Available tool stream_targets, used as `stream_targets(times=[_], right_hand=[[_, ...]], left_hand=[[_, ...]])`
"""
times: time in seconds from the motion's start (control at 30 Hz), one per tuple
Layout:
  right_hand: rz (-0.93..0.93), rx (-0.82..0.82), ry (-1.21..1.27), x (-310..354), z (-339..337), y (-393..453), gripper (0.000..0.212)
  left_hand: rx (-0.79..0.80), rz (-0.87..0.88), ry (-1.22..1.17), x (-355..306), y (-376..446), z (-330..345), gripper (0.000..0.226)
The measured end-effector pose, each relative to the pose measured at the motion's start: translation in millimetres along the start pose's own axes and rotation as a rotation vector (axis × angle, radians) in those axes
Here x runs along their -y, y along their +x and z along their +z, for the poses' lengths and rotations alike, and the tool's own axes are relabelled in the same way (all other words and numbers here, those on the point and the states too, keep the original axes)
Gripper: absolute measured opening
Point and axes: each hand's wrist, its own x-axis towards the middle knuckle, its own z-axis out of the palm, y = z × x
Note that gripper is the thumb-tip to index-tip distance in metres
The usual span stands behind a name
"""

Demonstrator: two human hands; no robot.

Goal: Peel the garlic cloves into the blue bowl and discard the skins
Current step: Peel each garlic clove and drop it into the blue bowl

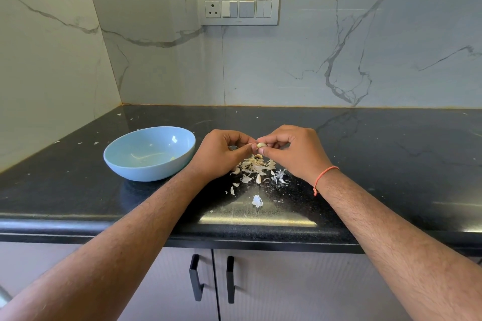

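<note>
Nearest the camera, two grey cabinet doors (234, 284) sit under the worktop, each with a black handle (195, 277), and both are cut off by the bottom edge of the view. Both forearms reach up from the lower corners, with the elbows out of sight. Above the doors runs the rounded front edge of the black countertop (78, 206), where a glare patch washes out part of the surface. A single torn skin (257, 200) lies alone there, and just beyond it sits a loose pile of garlic skins and cloves (257, 165); peeled cloves and husks are hard to tell apart in the heap. Right above the pile, the left hand (221, 155) and the right hand (293, 150) meet, fingers curled, both pinching one garlic clove (261, 145) between their fingertips; most of the clove is hidden by the fingers, so how much skin it still carries cannot be judged. An orange thread (323, 177) circles the right wrist. To the left of the hands, apart from them, stands the blue bowl (122, 164), upright; pale shapes in its bottom are too faint to identify. Small flecks of skin dot the counter farther back. On the marble wall (339, 47) behind, a white switch panel (238, 8) holds a socket and several switches.
</note>
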Motion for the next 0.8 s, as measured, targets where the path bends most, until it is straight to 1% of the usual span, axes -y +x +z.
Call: stream_targets(times=[0.1,0.2,0.37,0.5,0.67,0.8], right_hand=[[0.002,-0.009,0.01,-0.1,0.4,0.5,0.02],[0.002,-0.025,-0.002,-0.1,0.3,0.4,0.019],[0.015,-0.01,0.029,0.2,1.2,0.3,0.02],[0.019,0.027,0.079,0.0,0.2,0.4,0.022],[0.105,0.072,0.257,-2.3,1.3,1.5,0.021],[0.168,0.05,0.317,-3.1,0.7,2.1,0.023]], left_hand=[[0.012,-0.003,-0.017,-2.1,0.5,-0.7,0.01],[0.047,-0.01,-0.072,-4.6,-0.3,-0.5,0.013],[0.054,0.008,-0.027,-1.5,0.6,-0.2,0.005],[0.057,-0.007,-0.071,0.4,1.7,0.3,0.007],[0.032,-0.009,-0.087,-3.2,0.5,-0.5,0.008],[0.011,-0.012,-0.099,-8.1,-0.1,-1.9,0.008]])
